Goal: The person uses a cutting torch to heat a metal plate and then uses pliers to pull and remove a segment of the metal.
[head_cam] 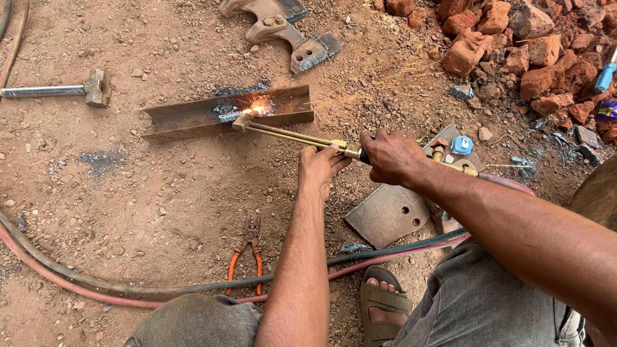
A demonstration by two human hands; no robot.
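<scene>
Both hands are closed on a brass cutting torch point(302, 137). The left hand point(319, 168) pinches its tubes from below, and the right hand point(393, 156) wraps the handle just behind, the two nearly touching. The torch tip sparks on a rusty steel angle bar point(193, 117) lying on the dirt ahead of the hands. Orange-handled pliers point(247, 250) lie nearer the body, left of the left forearm, beside the hoses point(128, 289). A sledgehammer point(77, 88) rests far left.
</scene>
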